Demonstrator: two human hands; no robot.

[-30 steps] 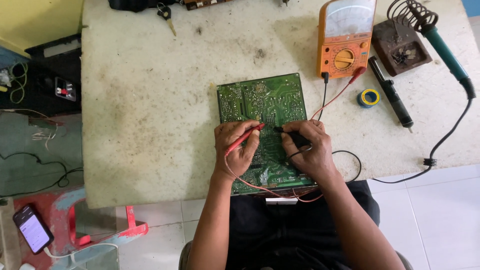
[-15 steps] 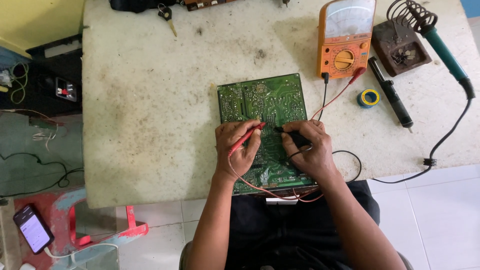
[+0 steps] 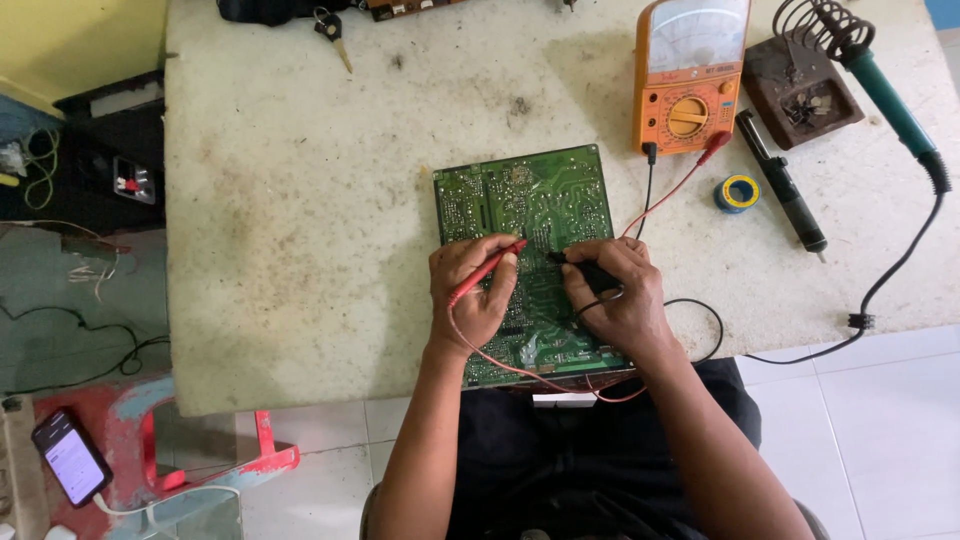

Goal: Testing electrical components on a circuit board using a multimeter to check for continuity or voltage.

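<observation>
Stained and scuffed, the pale workbench (image 3: 300,200) fills most of my view, with white floor tiles below it. At its centre lies a green circuit board (image 3: 525,215), solder side up, its near edge hanging toward my lap. My left hand (image 3: 475,290) is closed around the red probe (image 3: 487,272), pinching it like a pen, the tip pointing toward one o'clock onto the board. My right hand (image 3: 615,295) is clamped on the black probe (image 3: 585,270), tip aimed toward nine o'clock, so the two tips sit near each other at mid-board. I think both tips touch solder pads, though the joints are too small to tell from here.

At one o'clock from the board stands the orange analog multimeter (image 3: 690,80), both leads plugged into its lower edge and trailing back to my hands. Beyond it at two o'clock are the soldering iron stand (image 3: 800,90) and the teal-handled soldering iron (image 3: 890,95); a dark desoldering pump (image 3: 780,180) and a small roll of solder (image 3: 737,193) lie beside the meter.

To probe well, I judge that I should rest both wrists on the board's edge, keep each tip planted on one pad without bridging neighbours, hold steady, and only then glance up to the needle.
</observation>
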